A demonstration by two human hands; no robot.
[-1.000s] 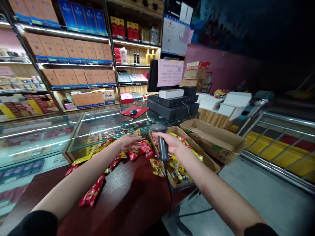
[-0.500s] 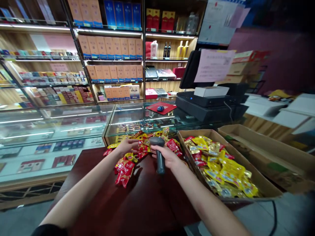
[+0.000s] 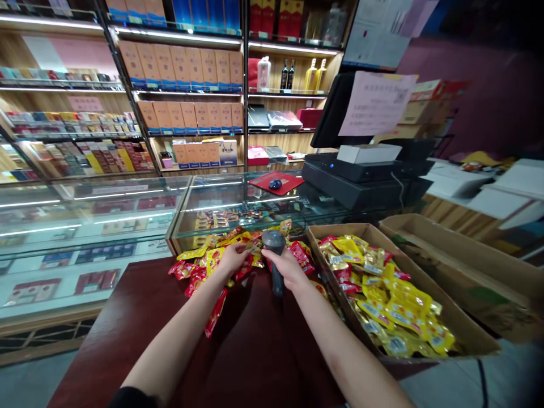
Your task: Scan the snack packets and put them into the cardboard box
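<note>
My right hand [image 3: 288, 266] is wrapped round the handle of a dark handheld scanner [image 3: 274, 242], held upright over the dark red table [image 3: 255, 351]. Just left of the scanner, my left hand [image 3: 234, 256] has its fingers bent together at the pile of small packets; whatever they pinch is too small to make out. Red and yellow snack packets [image 3: 215, 258] lie heaped under and around my left hand, against the glass counter. More red packets [image 3: 301, 256] lie right of the scanner.
An open cardboard box [image 3: 476, 340] of yellow, gold and red packets stands at the right, beside another open box [image 3: 505, 300]. Behind are a glass display counter [image 3: 182, 212], a red mat [image 3: 289, 184] with a mouse, and a monitor [image 3: 334, 113].
My left hand has moved right, closer to the scanner, and its fingers have drawn together. The scanner is still in my right hand. The view has shifted slightly.
</note>
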